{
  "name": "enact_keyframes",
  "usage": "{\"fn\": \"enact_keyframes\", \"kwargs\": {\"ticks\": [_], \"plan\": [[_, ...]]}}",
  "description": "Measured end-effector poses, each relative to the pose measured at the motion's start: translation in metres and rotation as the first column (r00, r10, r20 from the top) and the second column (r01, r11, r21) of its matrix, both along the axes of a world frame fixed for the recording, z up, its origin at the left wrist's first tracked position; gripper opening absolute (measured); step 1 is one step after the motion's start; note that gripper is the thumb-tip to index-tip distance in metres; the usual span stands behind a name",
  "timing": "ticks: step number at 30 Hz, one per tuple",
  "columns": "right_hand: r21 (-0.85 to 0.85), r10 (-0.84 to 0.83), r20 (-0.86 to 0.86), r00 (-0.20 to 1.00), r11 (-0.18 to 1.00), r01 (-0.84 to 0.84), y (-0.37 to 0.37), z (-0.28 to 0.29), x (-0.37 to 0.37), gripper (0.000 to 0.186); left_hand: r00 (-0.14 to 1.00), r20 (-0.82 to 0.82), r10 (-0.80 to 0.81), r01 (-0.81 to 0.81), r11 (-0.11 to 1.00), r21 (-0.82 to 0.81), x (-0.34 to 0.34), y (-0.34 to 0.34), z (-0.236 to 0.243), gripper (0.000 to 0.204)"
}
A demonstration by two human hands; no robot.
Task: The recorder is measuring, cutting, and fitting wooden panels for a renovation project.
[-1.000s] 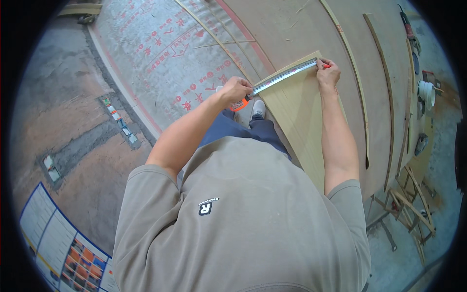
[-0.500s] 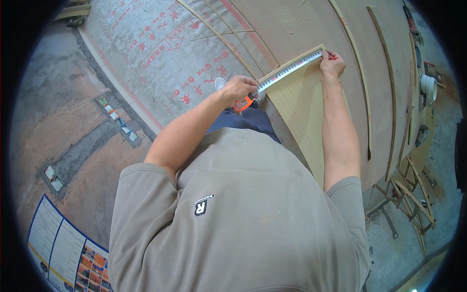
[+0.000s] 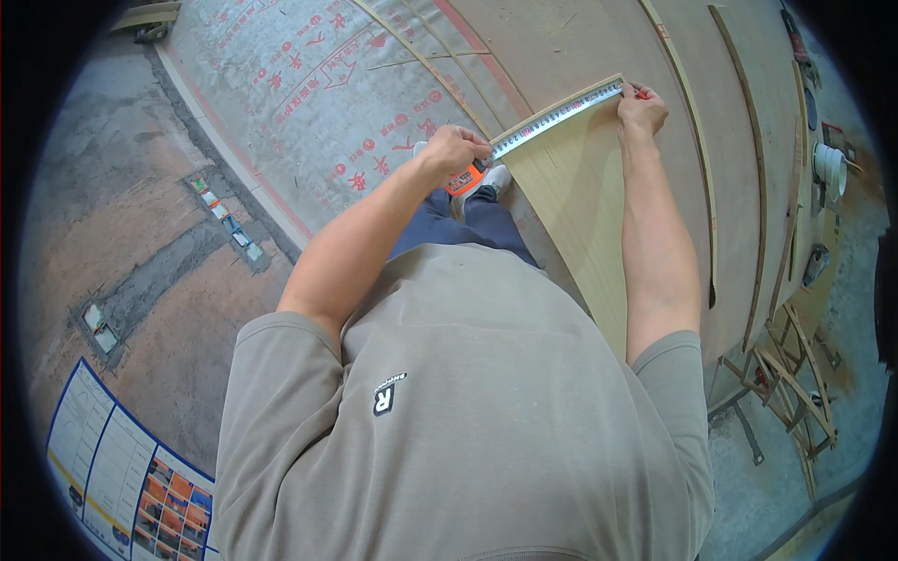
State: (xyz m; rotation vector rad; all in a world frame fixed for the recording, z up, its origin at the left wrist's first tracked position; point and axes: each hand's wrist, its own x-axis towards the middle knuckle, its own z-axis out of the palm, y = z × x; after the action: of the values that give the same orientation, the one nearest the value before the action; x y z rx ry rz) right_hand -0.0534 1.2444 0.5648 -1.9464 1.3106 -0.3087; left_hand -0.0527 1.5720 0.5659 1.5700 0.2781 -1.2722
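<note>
My left hand (image 3: 454,150) is closed on a tape measure with an orange case (image 3: 465,179), at the near left corner of a pale wooden board (image 3: 575,182). The silver blade (image 3: 557,118) is pulled out along the board's far edge. At that edge's right corner, my right hand (image 3: 642,112) pinches the blade's end. A small red thing (image 3: 644,94) sticks out between its fingers; its kind I cannot make out. The board narrows toward my body and partly disappears beneath my right arm and shirt.
Thin wooden strips (image 3: 687,103) lie on the large brown sheet (image 3: 580,37) to the right. Grey floor covering with red print (image 3: 327,103) spreads ahead. White buckets (image 3: 827,168) and a wooden frame (image 3: 790,374) stand far right. Junction boxes (image 3: 224,220) sit in the left floor.
The whole view has shifted slightly. My left hand has risen a little with the tape case, uncovering more of my shoe. Both hands keep their grip, and the blade stays along the edge.
</note>
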Motion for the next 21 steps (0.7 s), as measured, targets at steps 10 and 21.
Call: {"fn": "enact_keyframes", "kwargs": {"ticks": [10,21], "plan": [[-0.053,0.072,-0.022,0.997,0.996,-0.074,-0.018,-0.019,-0.005,0.021,0.998,-0.037,0.048,-0.047,0.999,0.017,0.0,-0.006,0.01,0.006],[-0.292,0.322,0.051,0.945,0.91,-0.294,-0.046,0.036,-0.028,0.025,0.995,-0.014,0.101,-0.1,0.994,0.044,-0.004,-0.011,0.015,0.002]]}}
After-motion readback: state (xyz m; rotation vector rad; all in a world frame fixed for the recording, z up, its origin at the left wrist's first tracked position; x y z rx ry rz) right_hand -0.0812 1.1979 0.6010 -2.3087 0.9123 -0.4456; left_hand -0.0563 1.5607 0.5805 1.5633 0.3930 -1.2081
